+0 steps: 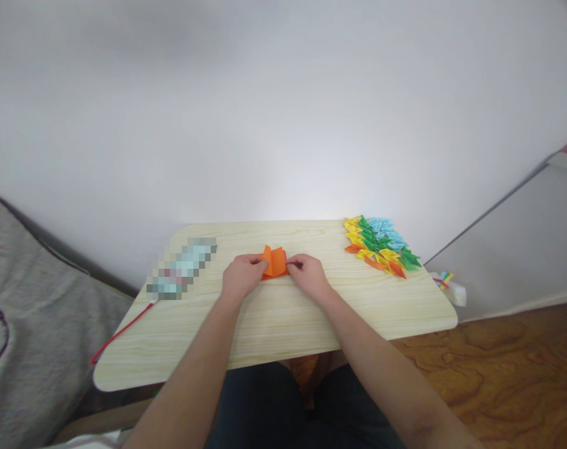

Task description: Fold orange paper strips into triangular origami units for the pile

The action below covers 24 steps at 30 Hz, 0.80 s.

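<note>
At the middle of the pale table (283, 324), the left hand (241, 276) pinches the left side of a folded orange paper (278, 262); from here, the right hand (310, 274) seems closed on its right edge. Colourful folded pieces (375, 239) lie far right.

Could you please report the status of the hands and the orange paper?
Left hand, right hand pinching orange paper, one each side. Paper partly folded. Colorful pieces apart, at right.

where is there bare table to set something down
Bare tabletop shows between the pixelated object and the left hand, and between the right hand and the colourful folded pieces. Crowded: mid-table, where both hands hold the orange paper, and the far right, under those pieces.
</note>
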Motion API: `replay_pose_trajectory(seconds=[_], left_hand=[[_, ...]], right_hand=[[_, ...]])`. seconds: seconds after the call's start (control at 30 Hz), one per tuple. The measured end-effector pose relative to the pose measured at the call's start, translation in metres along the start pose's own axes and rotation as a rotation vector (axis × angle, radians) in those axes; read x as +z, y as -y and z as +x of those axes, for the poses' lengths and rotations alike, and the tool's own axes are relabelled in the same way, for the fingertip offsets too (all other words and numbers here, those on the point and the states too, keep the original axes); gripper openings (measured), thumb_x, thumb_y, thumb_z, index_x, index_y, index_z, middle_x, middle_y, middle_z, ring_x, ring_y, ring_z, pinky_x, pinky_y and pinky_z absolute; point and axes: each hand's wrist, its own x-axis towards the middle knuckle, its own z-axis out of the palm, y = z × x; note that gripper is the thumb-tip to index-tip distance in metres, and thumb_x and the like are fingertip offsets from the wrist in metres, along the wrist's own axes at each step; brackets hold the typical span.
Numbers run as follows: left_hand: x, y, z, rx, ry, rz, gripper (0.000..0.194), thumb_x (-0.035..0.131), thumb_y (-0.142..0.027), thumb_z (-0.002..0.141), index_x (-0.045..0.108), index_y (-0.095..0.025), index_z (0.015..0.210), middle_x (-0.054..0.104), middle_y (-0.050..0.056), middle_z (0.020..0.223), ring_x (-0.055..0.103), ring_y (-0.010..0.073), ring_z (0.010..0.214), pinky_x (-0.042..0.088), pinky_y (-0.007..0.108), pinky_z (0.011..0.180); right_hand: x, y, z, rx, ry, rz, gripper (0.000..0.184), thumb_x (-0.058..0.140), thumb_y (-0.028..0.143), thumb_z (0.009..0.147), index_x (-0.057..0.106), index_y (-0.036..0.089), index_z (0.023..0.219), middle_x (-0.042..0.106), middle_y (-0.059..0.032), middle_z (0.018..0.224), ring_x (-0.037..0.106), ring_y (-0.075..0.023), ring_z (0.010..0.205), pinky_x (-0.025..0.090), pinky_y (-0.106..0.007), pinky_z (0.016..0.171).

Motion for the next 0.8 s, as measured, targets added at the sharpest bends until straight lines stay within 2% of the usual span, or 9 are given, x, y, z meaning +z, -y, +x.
replay_pose_trajectory(seconds=[0.13,0.2,0.3,0.37,0.43,0.47,0.57,0.67,0.8], left_hand=[[-0.014,0.004,-0.016,0.042,-0.12,0.032,0.031,0.063,-0.042,0.1,0.071,-0.015,0.113,0.074,0.007,0.104,0.071,0.021,0.091,0.059,0.04,0.084],[-0.024,0.002,-0.031,0.099,-0.222,0.049,0.029,0.058,-0.041,0.099,0.077,-0.019,0.1,0.076,0.007,0.092,0.071,0.0276,0.09,0.055,0.041,0.081],[-0.031,-0.003,-0.06,0.236,-0.356,0.061,0.027,0.058,-0.038,0.095,0.078,-0.021,0.099,0.078,0.011,0.102,0.069,0.0342,0.104,0.05,0.045,0.089],[-0.028,-0.007,-0.079,0.348,-0.397,0.051,0.023,0.058,-0.034,0.095,0.077,-0.021,0.097,0.078,0.01,0.104,0.067,0.0339,0.109,0.047,0.046,0.096],[-0.019,-0.008,-0.094,0.446,-0.413,0.018,0.02,0.059,-0.031,0.095,0.077,-0.022,0.095,0.078,0.009,0.101,0.067,0.0316,0.106,0.045,0.045,0.097],[-0.013,-0.008,-0.1,0.485,-0.422,-0.006,0.019,0.059,-0.029,0.096,0.077,-0.023,0.093,0.078,0.008,0.1,0.066,0.0307,0.106,0.045,0.045,0.098],[0.004,-0.006,-0.109,0.563,-0.453,-0.11,0.017,0.062,-0.028,0.096,0.079,-0.024,0.095,0.077,0.008,0.103,0.066,0.0284,0.105,0.047,0.044,0.096],[0.015,-0.007,-0.109,0.586,-0.496,-0.247,0.014,0.067,-0.027,0.093,0.08,-0.025,0.097,0.074,0.008,0.1,0.065,0.0272,0.102,0.049,0.044,0.097],[0.016,-0.015,-0.105,0.566,-0.488,-0.468,0.021,0.074,-0.029,0.089,0.079,-0.026,0.108,0.071,0.008,0.108,0.066,0.0264,0.106,0.053,0.045,0.099]], right_hand=[[-0.004,-0.003,-0.002,0.046,-0.087,0.087,0.027,0.065,0.036,0.103,0.067,0.018,0.123,0.069,-0.0094,0.125,0.07,-0.0219,0.103,0.061,-0.042,0.09],[-0.007,-0.001,-0.004,0.051,-0.132,0.142,0.025,0.065,0.036,0.103,0.068,0.017,0.118,0.071,-0.0083,0.118,0.07,-0.0207,0.098,0.061,-0.041,0.087],[-0.012,0.008,-0.012,0.04,-0.179,0.243,0.025,0.066,0.032,0.099,0.068,0.019,0.12,0.073,-0.0033,0.096,0.07,-0.0181,0.084,0.059,-0.036,0.082],[-0.016,0.014,-0.021,0.02,-0.168,0.316,0.039,0.067,0.029,0.093,0.063,0.022,0.132,0.073,0.0006,0.085,0.069,-0.0171,0.076,0.058,-0.032,0.078],[-0.021,0.018,-0.033,-0.007,-0.105,0.38,0.055,0.072,0.026,0.086,0.059,0.026,0.14,0.076,0.0021,0.086,0.07,-0.0166,0.074,0.057,-0.03,0.074],[-0.023,0.019,-0.039,-0.018,-0.065,0.404,0.056,0.073,0.025,0.083,0.061,0.027,0.138,0.077,0.0019,0.087,0.071,-0.0168,0.075,0.057,-0.029,0.073],[-0.032,0.019,-0.056,-0.021,-0.011,0.441,0.038,0.076,0.024,0.079,0.075,0.025,0.117,0.079,-0.0003,0.091,0.072,-0.0177,0.079,0.056,-0.03,0.074],[-0.04,0.019,-0.068,-0.007,-0.028,0.469,0.018,0.076,0.024,0.08,0.078,0.022,0.098,0.079,-0.0034,0.096,0.071,-0.0187,0.083,0.055,-0.032,0.078],[-0.052,0.026,-0.074,-0.016,-0.04,0.561,0.013,0.078,0.029,0.082,0.077,0.022,0.092,0.08,-0.0044,0.097,0.073,-0.0203,0.087,0.056,-0.034,0.083]])
